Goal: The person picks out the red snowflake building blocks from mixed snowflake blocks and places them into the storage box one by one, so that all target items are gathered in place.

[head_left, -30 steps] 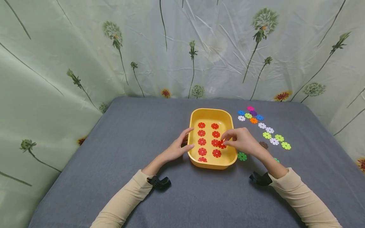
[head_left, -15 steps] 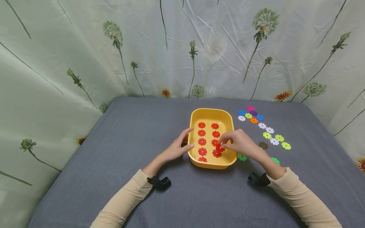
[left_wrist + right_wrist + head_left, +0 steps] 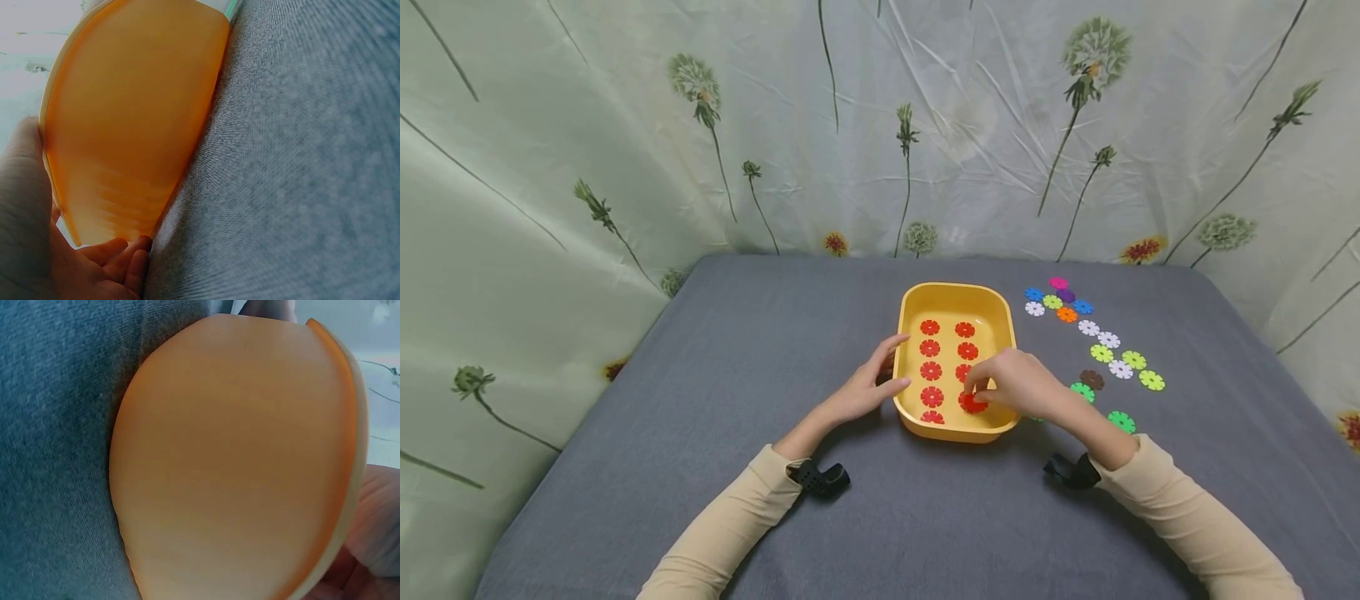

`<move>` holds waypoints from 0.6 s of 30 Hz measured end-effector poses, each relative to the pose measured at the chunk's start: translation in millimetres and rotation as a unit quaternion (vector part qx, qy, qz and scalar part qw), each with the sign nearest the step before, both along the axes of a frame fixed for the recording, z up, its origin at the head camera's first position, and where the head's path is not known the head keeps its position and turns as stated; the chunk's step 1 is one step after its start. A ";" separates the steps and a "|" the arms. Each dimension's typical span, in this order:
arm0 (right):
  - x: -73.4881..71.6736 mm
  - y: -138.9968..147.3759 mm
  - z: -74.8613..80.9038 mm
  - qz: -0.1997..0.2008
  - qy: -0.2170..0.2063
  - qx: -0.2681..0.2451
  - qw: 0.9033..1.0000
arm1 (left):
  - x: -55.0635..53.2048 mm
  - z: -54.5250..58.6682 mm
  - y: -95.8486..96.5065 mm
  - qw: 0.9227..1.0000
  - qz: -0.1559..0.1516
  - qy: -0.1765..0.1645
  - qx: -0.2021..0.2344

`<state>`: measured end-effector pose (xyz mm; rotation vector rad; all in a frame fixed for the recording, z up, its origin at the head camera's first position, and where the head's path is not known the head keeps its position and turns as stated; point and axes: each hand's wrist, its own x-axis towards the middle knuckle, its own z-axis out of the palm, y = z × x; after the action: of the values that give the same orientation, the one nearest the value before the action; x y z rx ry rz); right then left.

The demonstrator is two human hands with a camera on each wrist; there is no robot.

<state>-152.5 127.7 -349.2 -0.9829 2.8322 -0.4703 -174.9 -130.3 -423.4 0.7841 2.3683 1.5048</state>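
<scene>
A yellow plastic tub (image 3: pixel 947 306) stands on the grey cloth, with red notched snowflake discs (image 3: pixel 930 371) lying in two columns on its floor. My left hand (image 3: pixel 863 390) holds the tub's left side, thumb and forefinger over the rim and the other fingers against the outer wall in the left wrist view. Reaching over the right rim, my right hand (image 3: pixel 1026 385) pinches a red snowflake disc (image 3: pixel 972 407) low at the near end of the right column. Its fingers partly cover that disc and the one behind it. The right wrist view shows mainly the tub's outer wall (image 3: pixel 237 450).
Right of the tub, loose discs lie scattered on the cloth: white (image 3: pixel 1108 340), yellow-green (image 3: pixel 1152 380), brown (image 3: pixel 1092 380), green (image 3: pixel 1122 422), blue, pink, purple and orange. A flower-printed curtain (image 3: pixel 850 125) hangs behind the table.
My right hand has moved toward the near end of the right column with its red disc, now down at the nearest disc there. The left hand and the tub have stayed put.
</scene>
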 end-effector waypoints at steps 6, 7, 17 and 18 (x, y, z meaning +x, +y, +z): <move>-1.0 -4.3 -4.8 0.021 -0.034 0.014 0.999 | 3.9 9.5 1.6 1.000 -0.007 -0.007 0.001; -1.1 -4.6 -5.6 0.026 -0.039 0.014 0.999 | 6.2 13.7 1.9 1.000 -0.009 -0.008 0.000; -1.4 -7.9 -8.0 0.029 -0.047 0.044 0.998 | 19.3 36.8 3.1 1.000 -0.013 -0.008 -0.004; -1.2 -8.1 -7.8 0.029 -0.046 0.048 0.997 | 18.7 36.4 3.1 1.000 -0.013 -0.009 -0.004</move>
<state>-153.6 119.7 -357.0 -0.9971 2.7096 -0.3610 -156.2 -127.2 -387.0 0.7928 2.3412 1.4845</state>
